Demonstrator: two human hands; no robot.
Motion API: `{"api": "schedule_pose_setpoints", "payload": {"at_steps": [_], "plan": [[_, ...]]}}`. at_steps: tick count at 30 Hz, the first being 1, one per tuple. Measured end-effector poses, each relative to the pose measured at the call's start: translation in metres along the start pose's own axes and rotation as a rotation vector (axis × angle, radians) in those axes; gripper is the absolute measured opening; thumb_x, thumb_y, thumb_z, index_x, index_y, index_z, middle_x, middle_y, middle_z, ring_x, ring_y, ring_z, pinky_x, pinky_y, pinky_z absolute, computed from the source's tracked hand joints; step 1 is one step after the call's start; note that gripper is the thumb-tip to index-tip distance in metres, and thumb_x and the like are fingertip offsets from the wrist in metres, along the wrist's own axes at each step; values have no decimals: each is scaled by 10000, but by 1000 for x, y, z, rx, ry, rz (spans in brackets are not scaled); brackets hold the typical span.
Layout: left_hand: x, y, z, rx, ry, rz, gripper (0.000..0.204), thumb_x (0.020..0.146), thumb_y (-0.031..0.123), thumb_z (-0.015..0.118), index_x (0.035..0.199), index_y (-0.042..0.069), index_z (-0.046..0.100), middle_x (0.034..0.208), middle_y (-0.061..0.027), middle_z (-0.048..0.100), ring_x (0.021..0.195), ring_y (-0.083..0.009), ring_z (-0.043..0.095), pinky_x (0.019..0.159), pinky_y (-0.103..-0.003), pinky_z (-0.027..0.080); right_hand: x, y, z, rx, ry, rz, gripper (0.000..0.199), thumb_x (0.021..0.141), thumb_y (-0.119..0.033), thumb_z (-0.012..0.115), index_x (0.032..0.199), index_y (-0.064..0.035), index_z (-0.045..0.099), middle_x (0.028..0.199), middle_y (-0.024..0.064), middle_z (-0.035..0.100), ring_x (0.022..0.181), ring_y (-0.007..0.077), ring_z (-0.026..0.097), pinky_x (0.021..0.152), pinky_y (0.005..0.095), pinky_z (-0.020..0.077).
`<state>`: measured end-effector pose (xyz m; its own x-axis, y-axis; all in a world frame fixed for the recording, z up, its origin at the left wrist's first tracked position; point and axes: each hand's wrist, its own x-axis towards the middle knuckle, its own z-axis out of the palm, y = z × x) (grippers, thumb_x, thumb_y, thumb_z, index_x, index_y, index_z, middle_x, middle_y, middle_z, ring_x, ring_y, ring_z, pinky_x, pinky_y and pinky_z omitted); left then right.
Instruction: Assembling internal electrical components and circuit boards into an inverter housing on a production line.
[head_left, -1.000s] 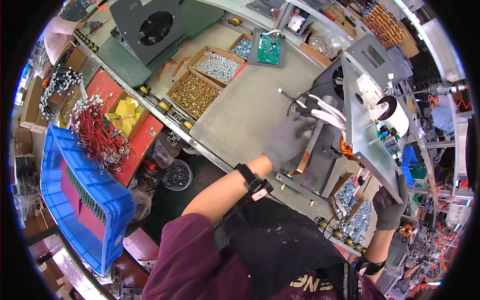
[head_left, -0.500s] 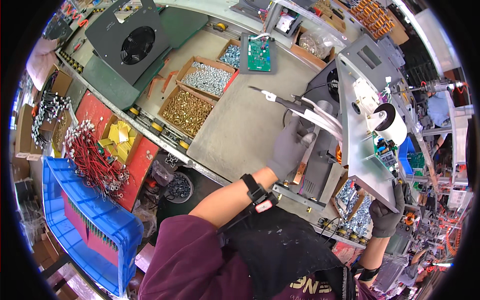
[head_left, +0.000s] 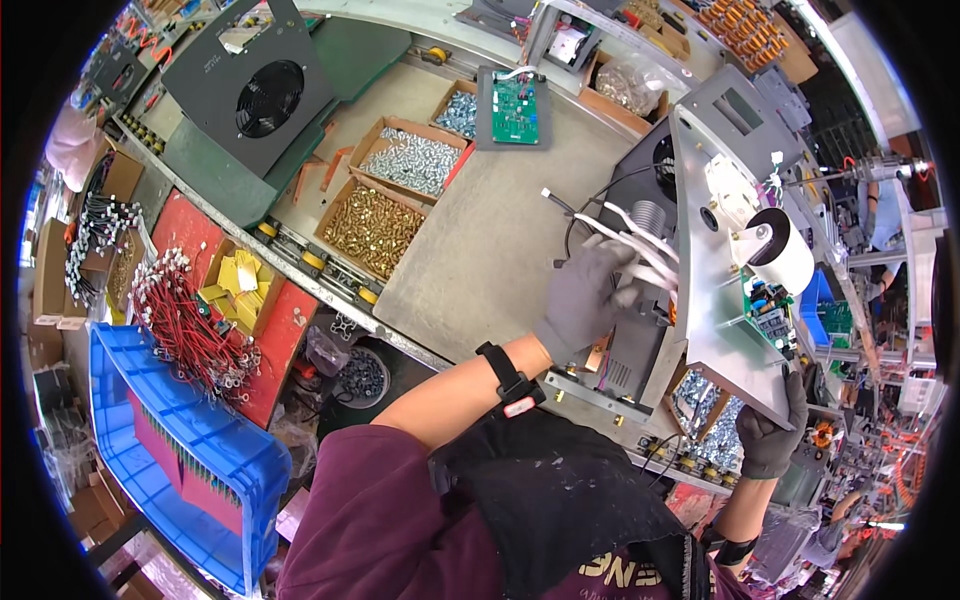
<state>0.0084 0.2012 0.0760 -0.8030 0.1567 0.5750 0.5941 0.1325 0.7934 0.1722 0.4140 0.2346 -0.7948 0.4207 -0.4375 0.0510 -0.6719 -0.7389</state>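
My left hand (head_left: pixel 585 300), in a grey glove, has its fingers curled at a bundle of white cables (head_left: pixel 655 262); part of the grip is hidden. These cables come from behind a tilted metal panel (head_left: pixel 708 300). Beyond the fingers, a thinner cable ends in a white connector (head_left: pixel 546 193). My right hand (head_left: pixel 772 432), gloved too, grips the panel's lower near corner. On the panel's right face sit a white cylinder (head_left: pixel 785 255) and a green circuit board (head_left: pixel 768 318). Under and beside it stands a dark grey metal housing (head_left: pixel 640 350) with a copper-coloured bar, partly covered by my left hand.
Boxes of brass-coloured screws (head_left: pixel 370 228) and silver screws (head_left: pixel 410 160) lie left of the grey work board (head_left: pixel 470 260). A mounted green board (head_left: pixel 515 108) rests at its far edge. Red wires (head_left: pixel 195 325) and a blue crate (head_left: pixel 190 450) are at left. A fan panel (head_left: pixel 250 90) leans at the back.
My left hand has shifted slightly toward the cables, its fingers now at them. The dark-sleeved cable that stretched left has drawn back. My right hand and the panel look almost unmoved.
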Motion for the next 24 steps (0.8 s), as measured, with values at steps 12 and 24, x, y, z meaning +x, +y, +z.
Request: {"api": "schedule_pose_setpoints", "payload": {"at_steps": [12, 24], "plan": [[62, 9, -8, 439, -825, -83, 181, 742, 169, 614, 902, 92, 653, 852, -156, 644, 797, -337, 624, 682, -420, 495, 2, 21, -26, -539, 51, -398, 387, 928, -327, 462, 1067, 25, 547, 951, 162, 637, 744, 200, 654, 536, 246, 530], [-84, 19, 26, -297, -580, -268, 281, 882, 137, 565, 1136, 21, 528, 1062, -91, 572, 955, -156, 557, 797, -284, 497, 8, 87, -47, -286, -263, -60, 444, 830, -63, 626, 1244, -11, 471, 1056, 72, 589, 1004, 165, 564, 894, 286, 456]]}}
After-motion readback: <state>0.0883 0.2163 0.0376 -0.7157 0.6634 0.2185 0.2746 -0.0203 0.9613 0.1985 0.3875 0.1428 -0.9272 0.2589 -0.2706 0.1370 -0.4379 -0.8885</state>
